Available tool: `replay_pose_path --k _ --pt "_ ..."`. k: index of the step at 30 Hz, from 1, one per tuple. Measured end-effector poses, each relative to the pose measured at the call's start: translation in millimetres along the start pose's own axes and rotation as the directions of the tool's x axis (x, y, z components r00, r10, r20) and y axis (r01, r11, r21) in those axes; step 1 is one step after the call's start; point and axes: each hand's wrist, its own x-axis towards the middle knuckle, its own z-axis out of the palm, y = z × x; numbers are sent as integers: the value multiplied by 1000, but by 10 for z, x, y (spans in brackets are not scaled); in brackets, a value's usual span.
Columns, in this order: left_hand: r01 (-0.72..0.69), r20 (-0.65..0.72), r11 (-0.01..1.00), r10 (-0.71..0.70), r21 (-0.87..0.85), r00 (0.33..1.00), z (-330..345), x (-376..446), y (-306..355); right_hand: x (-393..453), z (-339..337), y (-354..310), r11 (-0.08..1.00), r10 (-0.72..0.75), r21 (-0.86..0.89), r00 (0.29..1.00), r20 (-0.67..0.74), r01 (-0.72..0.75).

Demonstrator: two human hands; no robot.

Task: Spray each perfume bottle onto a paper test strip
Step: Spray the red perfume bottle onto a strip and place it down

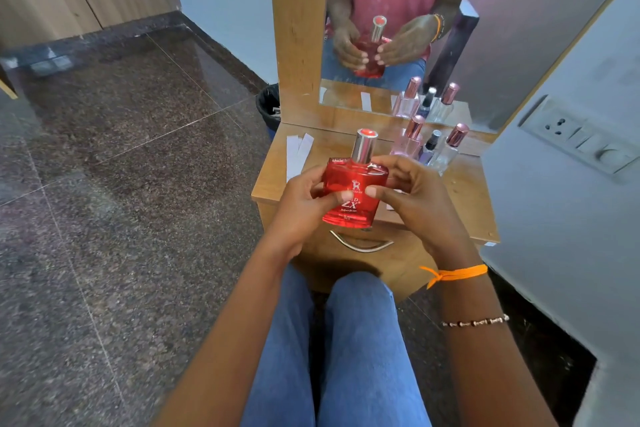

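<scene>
A red square perfume bottle (353, 196) with a silver cap is held upright above the front edge of the small wooden dresser top (465, 198). My left hand (304, 204) grips its left side, thumb across the label. My right hand (412, 198) grips its right side, thumb on the front. Two white paper test strips (298, 152) lie at the dresser's back left. Three more bottles stand at the back right: a pink one (408, 142), a small dark-capped one (429, 149) and a clear one (448, 152) with a rose cap.
A mirror (502, 31) rises behind the dresser and reflects the bottles and hands. A drawer handle (360, 244) sits below the top. A black bin (268, 107) stands on the floor to the left. A wall with a socket panel (581, 137) is close on the right.
</scene>
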Motion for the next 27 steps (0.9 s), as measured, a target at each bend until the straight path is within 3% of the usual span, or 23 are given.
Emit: replay_pose_path --k 3,7,10,13,16,22,27 --pt "-38 -103 998 42 49 994 24 89 26 86 -35 -49 998 -55 -44 997 -59 52" --pt "-39 -359 946 159 321 920 46 150 -5 230 -69 -85 986 -147 -112 959 -243 123" --pt "-110 -202 793 282 599 938 75 176 -111 369 -46 -132 982 -182 -112 912 -367 151" --pt "-140 1 603 226 785 974 138 258 -250 492 10 -130 980 -196 -123 893 -406 159" --pt "-134 58 464 175 876 983 154 291 -361 587 78 -65 975 -207 -162 884 -420 151" --pt "-159 71 340 256 927 964 167 252 -446 729 262 154 956 -235 -258 891 -389 139" --pt "-117 32 346 242 931 970 218 223 -403 790 330 291 955 -233 -264 892 -386 135"
